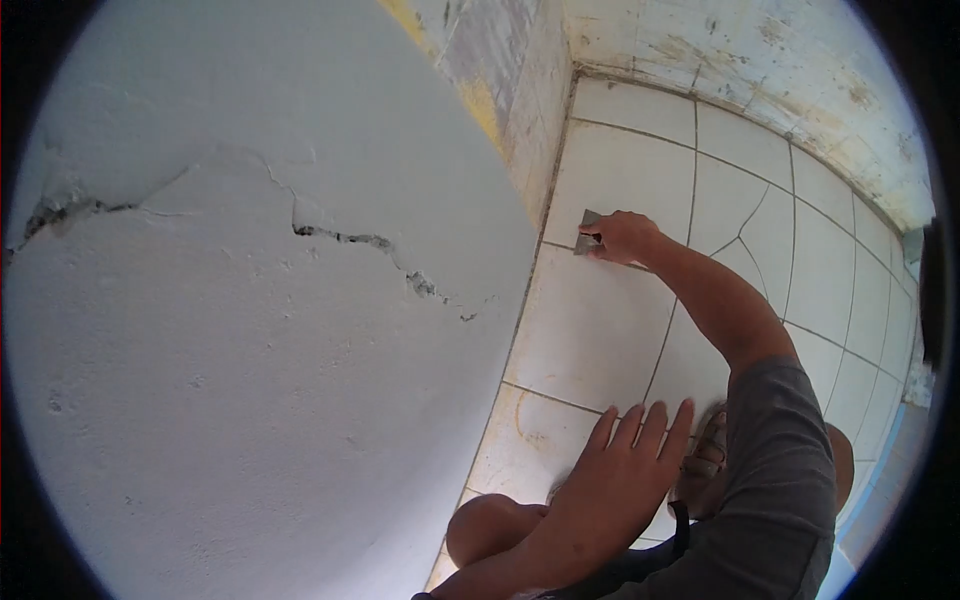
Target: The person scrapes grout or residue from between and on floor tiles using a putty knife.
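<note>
My right hand [627,237] reaches out over the tiled floor, its fingers closed on a small flat grey scraper [587,240]. The blade lies against the white floor tiles [610,325] at a grout joint, close to the foot of the wall. Part of the scraper is hidden under my fingers. Nearer to me, my left hand [620,475] is open, palm down, with its fingers stretched out and nothing held. It hangs in front of my knees and a sandalled foot [708,450].
A plastered wall [250,420] with a jagged crack [345,238] rises close on the left. Another stained wall [800,70] bounds the floor at the far side. One tile has a branching crack [740,238]. Dark grout lines run between the tiles.
</note>
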Motion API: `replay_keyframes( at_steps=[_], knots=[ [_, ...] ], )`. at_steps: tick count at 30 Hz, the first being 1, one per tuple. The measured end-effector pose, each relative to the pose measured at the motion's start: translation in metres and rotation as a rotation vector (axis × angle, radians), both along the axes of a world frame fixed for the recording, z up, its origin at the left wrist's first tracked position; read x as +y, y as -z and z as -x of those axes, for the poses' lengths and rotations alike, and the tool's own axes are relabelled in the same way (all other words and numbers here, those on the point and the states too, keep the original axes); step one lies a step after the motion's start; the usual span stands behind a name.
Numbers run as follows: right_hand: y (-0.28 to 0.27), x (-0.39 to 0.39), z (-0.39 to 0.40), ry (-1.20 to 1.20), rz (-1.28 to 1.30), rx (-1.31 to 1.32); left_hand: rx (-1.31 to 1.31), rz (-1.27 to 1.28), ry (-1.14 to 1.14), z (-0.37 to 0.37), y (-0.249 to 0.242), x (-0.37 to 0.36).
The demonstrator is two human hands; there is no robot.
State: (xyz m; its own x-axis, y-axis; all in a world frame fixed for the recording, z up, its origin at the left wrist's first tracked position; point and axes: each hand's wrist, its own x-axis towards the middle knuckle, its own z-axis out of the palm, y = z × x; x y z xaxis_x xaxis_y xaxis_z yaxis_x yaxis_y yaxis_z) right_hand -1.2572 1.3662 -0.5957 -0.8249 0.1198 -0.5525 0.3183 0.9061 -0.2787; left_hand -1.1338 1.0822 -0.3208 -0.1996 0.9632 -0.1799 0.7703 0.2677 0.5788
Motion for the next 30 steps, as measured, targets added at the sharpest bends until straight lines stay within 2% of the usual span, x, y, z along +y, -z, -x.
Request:
replay_keyframes(
  at_steps=[3,4,5,6,8,12,15,17,18,20,23,25,27,30],
  knots=[
    [0.003,-0.018,0.027,-0.012,-0.035,0.016,-0.018,0.07,0.031,-0.007,-0.01,0.012],
    [0.001,-0.022,0.041,0.027,-0.021,0.049,-0.083,0.214,0.123,-0.005,-0.015,0.031],
    [0.002,-0.029,0.054,0.053,-0.03,-0.024,-0.144,0.372,0.217,-0.004,-0.019,0.041],
    [0.002,-0.028,0.053,0.067,-0.021,-0.004,-0.122,0.384,0.226,-0.001,-0.014,0.036],
    [0.004,-0.025,0.035,0.035,-0.017,0.046,-0.034,-0.049,0.052,0.006,0.003,0.017],
    [0.014,0.001,0.015,-0.047,-0.013,0.014,0.035,0.095,-0.038,0.006,0.003,0.002],
    [0.019,-0.014,0.044,-0.026,-0.046,0.031,-0.058,0.126,0.025,0.0,-0.001,0.017],
    [-0.004,-0.028,0.049,0.038,-0.038,-0.002,-0.11,0.306,0.197,-0.006,-0.001,0.039],
    [-0.009,-0.036,0.047,0.093,-0.016,-0.037,-0.106,0.315,0.211,-0.005,0.0,0.036],
    [0.006,-0.028,0.024,0.075,0.0,0.007,-0.035,0.05,0.107,-0.003,0.004,0.026],
    [-0.004,-0.018,-0.038,0.054,0.007,-0.019,0.008,0.063,0.078,-0.007,-0.001,0.013],
    [-0.017,-0.023,-0.065,0.052,-0.023,-0.152,0.002,0.006,0.056,-0.012,-0.011,0.01],
    [0.002,-0.038,-0.064,0.083,-0.011,-0.095,0.009,-0.06,0.055,-0.023,-0.015,0.015],
    [0.009,-0.068,-0.041,0.128,-0.004,0.04,0.062,-0.138,0.18,-0.042,-0.021,0.028]
  ],
)
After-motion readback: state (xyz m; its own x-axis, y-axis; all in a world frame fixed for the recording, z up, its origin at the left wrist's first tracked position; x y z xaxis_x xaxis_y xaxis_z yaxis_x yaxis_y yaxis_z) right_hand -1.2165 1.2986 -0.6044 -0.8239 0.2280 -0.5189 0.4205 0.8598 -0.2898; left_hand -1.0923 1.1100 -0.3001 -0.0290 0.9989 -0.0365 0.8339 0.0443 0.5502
